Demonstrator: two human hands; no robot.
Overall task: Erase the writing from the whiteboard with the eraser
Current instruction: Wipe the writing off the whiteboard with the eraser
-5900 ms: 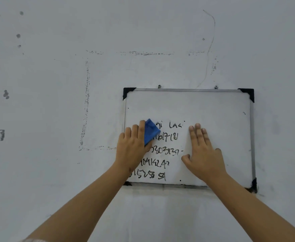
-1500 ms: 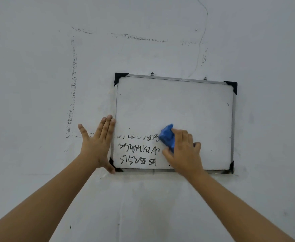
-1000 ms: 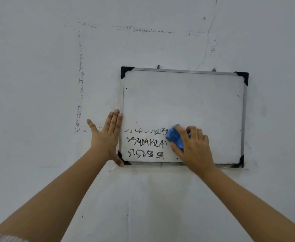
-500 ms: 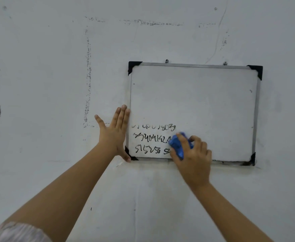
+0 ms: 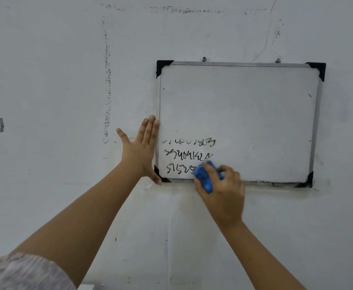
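Observation:
A small whiteboard (image 5: 255,105) with a metal frame and black corners hangs on the wall. Three lines of black writing (image 5: 187,155) sit in its lower left part; the top line is half smeared. My right hand (image 5: 223,193) grips a blue eraser (image 5: 204,176) and presses it on the bottom line, over the board's lower edge. The end of that line is hidden under the eraser. My left hand (image 5: 142,149) lies flat on the wall, fingers apart, against the board's left frame.
The wall (image 5: 46,80) around the board is grey-white with dark scuff marks and a dotted outline of an old rectangle at the upper left. Two small hooks (image 5: 204,59) hold the board's top edge.
My right hand has slid the eraser down and left, from the middle line to the bottom line, wiping the right ends of the writing. The left hand stays against the frame.

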